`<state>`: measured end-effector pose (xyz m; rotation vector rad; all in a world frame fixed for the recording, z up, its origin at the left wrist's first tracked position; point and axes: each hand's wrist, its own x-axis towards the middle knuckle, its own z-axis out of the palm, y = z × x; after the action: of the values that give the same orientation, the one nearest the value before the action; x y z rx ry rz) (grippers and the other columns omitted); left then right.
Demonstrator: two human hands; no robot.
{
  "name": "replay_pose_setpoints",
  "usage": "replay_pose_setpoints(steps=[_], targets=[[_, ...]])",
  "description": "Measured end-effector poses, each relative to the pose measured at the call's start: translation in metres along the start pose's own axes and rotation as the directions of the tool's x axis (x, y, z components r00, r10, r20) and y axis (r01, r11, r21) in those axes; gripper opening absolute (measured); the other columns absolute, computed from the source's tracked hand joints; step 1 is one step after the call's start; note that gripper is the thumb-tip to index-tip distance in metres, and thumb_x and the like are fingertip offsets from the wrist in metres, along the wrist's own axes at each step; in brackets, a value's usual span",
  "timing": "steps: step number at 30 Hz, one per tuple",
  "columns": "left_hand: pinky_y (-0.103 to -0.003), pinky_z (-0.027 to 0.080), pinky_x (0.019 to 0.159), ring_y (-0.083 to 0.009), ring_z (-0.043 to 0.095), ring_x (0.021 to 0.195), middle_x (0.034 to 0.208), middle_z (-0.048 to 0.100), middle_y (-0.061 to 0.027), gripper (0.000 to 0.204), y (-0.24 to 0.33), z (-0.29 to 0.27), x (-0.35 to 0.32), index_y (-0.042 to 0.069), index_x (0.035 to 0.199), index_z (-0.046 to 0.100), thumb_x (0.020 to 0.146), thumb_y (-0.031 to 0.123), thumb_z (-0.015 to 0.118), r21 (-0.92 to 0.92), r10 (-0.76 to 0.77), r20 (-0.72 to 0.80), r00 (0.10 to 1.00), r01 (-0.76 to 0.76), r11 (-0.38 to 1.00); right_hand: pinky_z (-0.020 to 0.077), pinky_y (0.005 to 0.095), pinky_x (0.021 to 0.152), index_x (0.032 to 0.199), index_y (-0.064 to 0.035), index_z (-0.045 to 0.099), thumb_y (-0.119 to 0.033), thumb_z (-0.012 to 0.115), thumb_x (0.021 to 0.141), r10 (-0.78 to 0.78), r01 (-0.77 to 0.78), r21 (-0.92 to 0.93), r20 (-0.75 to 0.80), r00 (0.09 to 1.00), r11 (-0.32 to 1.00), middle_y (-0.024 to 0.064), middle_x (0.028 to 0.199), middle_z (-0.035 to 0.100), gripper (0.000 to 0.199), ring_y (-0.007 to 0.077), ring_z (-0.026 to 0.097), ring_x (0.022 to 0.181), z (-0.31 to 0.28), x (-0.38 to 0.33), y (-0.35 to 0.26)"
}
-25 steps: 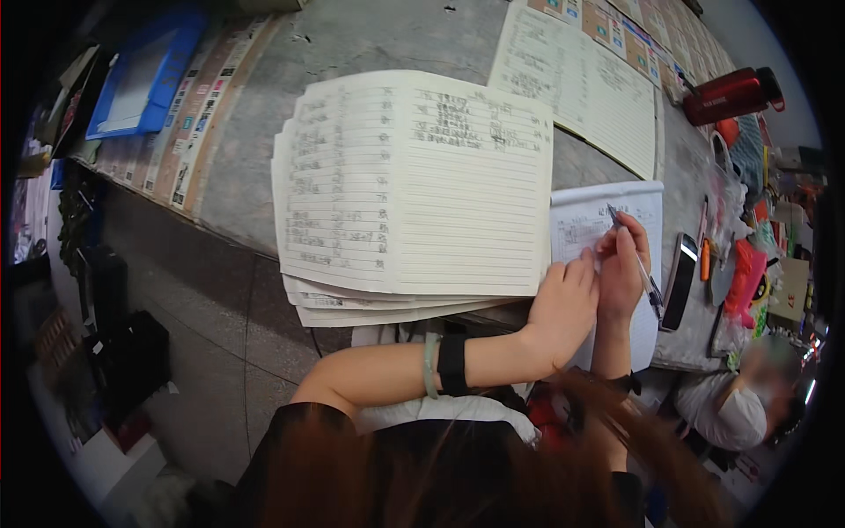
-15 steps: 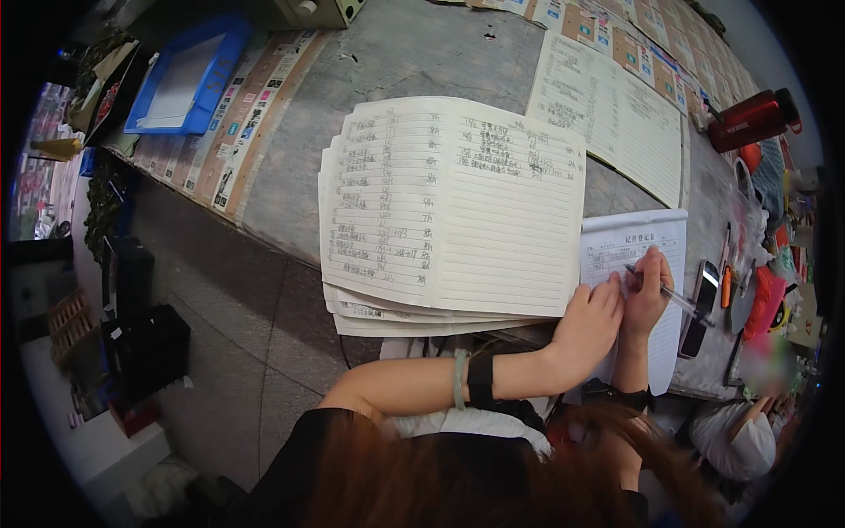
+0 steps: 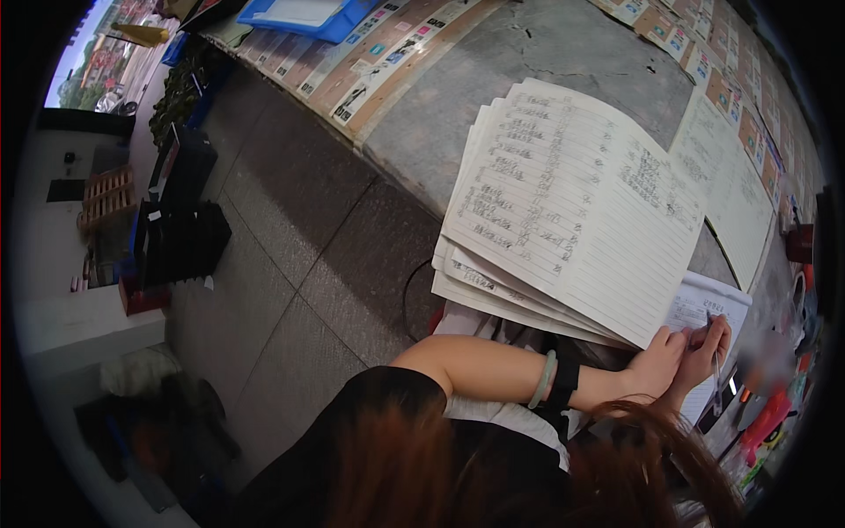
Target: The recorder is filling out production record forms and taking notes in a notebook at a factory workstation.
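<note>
A wide ruled notebook (image 3: 607,264) lies spread on top of other open papers, its left page full of handwriting, its right page written on only near the top. Beside its lower right corner is a pad of printed forms (image 3: 732,301). My right hand (image 3: 701,359) grips a pen (image 3: 718,387), fingertips close to the form's upper rows. Against it rests my left hand (image 3: 653,368), fingers laid out on the pad's edge by the notebook corner, holding nothing. A pale bangle and a black band circle my left wrist.
Another written sheet (image 3: 735,207) lies farther right. At the right edge are a dark red cup (image 3: 799,244) and a pink-red item (image 3: 767,421). A blue tray (image 3: 330,25) sits on the table's far left. Black crates (image 3: 180,242) stand on the floor.
My view has swung left, so the notebook, pad and both hands appear farther right and lower. Both hands keep their places at the pad, the right one still holding the pen.
</note>
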<state>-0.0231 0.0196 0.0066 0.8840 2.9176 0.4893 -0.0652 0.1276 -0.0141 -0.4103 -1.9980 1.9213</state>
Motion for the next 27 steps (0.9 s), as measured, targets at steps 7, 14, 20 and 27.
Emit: replay_pose_setpoints(steps=[7,14,20,27], targets=[[-0.029,0.026,0.075,-0.0187,0.036,0.095,0.11,0.048,-0.005,0.035,-0.007,-0.01,-0.004,0.005,0.102,0.058,0.072,0.021,0.051,0.09,0.086,0.101,0.991,-0.095,0.991,0.0209,0.0166,0.044,0.078,-0.0012,0.05,-0.015,0.047,0.085,-0.1,0.103,-0.067,0.046,0.994,0.992,-0.0042,0.053,0.034,0.016,0.0018,0.027,0.047,0.014,-0.003,-0.007],[-0.029,0.026,0.076,-0.0195,0.036,0.097,0.112,0.047,-0.0067,0.037,-0.005,-0.015,-0.003,0.004,0.103,0.057,0.072,0.024,0.051,0.097,0.138,0.138,0.981,-0.152,0.984,0.0176,0.0174,0.041,0.066,-0.0085,0.042,-0.018,0.047,0.086,-0.024,0.02,-0.055,-0.058,0.998,0.998,-0.006,0.054,0.031,0.022,0.0009,0.023,0.045,0.007,-0.005,-0.011],[-0.029,0.026,0.075,-0.0196,0.036,0.096,0.113,0.047,-0.0074,0.037,-0.004,-0.009,-0.001,0.004,0.104,0.056,0.073,0.023,0.05,0.095,0.12,0.127,0.985,-0.133,0.987,0.0187,0.0168,0.04,0.065,-0.0105,0.041,-0.017,0.048,0.085,0.001,-0.004,-0.046,-0.057,0.998,0.999,-0.0069,0.051,0.031,0.023,0.0006,0.023,0.044,0.017,-0.007,-0.017],[-0.029,0.026,0.076,-0.0198,0.036,0.097,0.113,0.047,-0.0078,0.038,-0.005,-0.011,-0.002,0.003,0.104,0.056,0.073,0.023,0.049,0.1,0.127,0.135,0.983,-0.141,0.985,0.0199,0.0167,0.039,0.062,-0.0119,0.038,-0.014,0.05,0.084,-0.017,0.017,0.001,-0.012,1.0,1.0,-0.0065,0.05,0.033,0.026,0.0006,0.026,0.042,0.008,-0.004,-0.009]])
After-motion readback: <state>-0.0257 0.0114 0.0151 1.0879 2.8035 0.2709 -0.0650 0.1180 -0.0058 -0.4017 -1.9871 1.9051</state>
